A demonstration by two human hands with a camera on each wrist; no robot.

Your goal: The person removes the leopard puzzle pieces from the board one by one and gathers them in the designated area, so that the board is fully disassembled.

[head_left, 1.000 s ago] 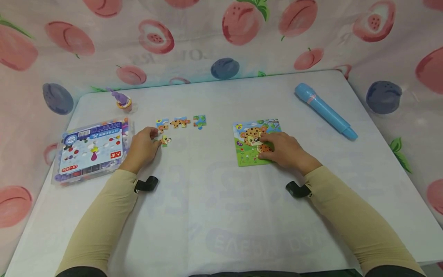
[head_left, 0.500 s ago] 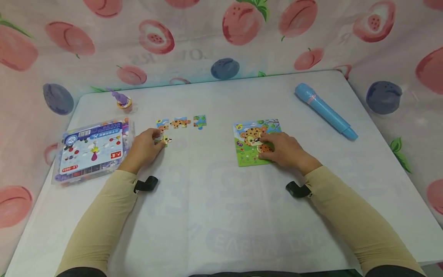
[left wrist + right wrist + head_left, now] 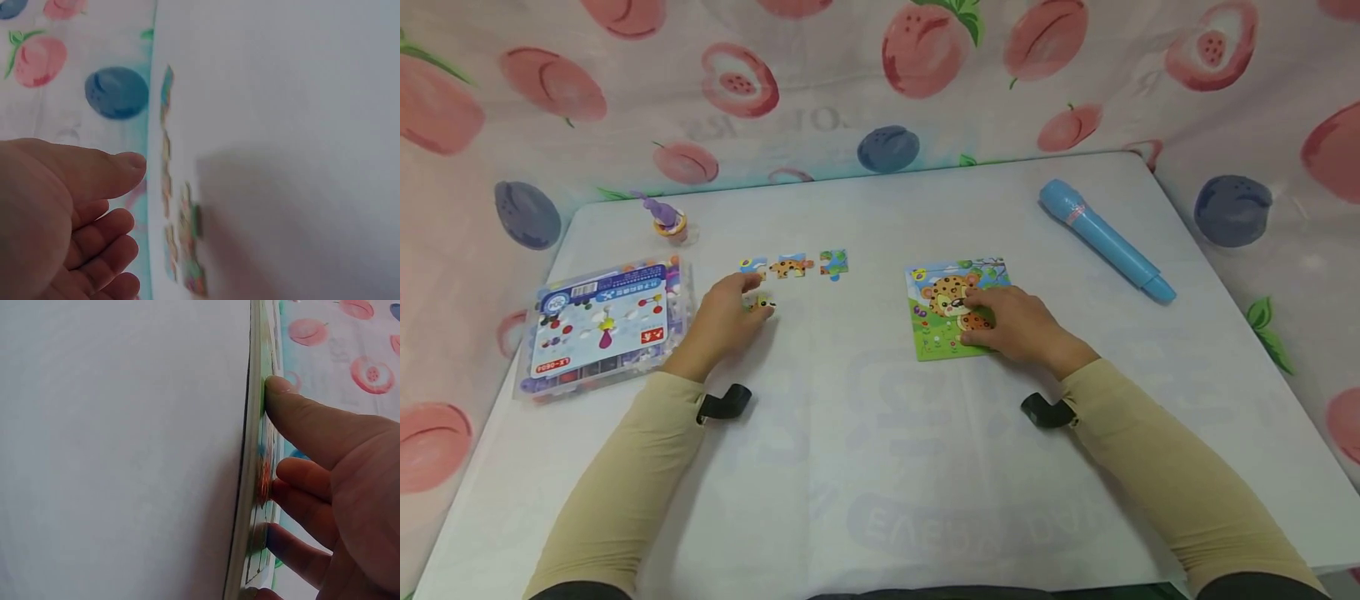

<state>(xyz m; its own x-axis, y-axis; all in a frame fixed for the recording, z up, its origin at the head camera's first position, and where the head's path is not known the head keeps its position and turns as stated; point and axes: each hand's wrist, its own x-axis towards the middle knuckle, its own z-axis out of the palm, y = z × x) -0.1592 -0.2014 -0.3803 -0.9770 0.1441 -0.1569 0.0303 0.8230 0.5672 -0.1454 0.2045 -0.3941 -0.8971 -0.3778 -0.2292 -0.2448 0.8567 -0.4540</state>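
Over the left group of jigsaw pieces hovers my left hand [image 3: 718, 323], its thumb held out and its fingers loosely curled with nothing between them in the left wrist view. Below it lie small leopard pieces: a middle piece [image 3: 790, 267], a blue-green piece [image 3: 833, 263] to its right, and a corner piece [image 3: 751, 265] partly covered by my fingers. A lower piece [image 3: 762, 302] peeks out between thumb and fingers. My right hand [image 3: 1018, 323] rests its fingertips on a square leopard jigsaw puzzle [image 3: 934, 340] lying flat; in the right wrist view the fingers [image 3: 306, 478] touch its face.
A clear plastic box [image 3: 598, 321] of coloured parts sits left of my left hand. Behind it stands a small purple figure [image 3: 664, 215] on a round base. A light-blue microphone-shaped tube [image 3: 1105, 242] lies at the back right of the white table [image 3: 865, 433].
My left hand has lifted slightly and shifted right, from the left edge of the pieces to over them, covering more of the two left ones. The right hand stays still.
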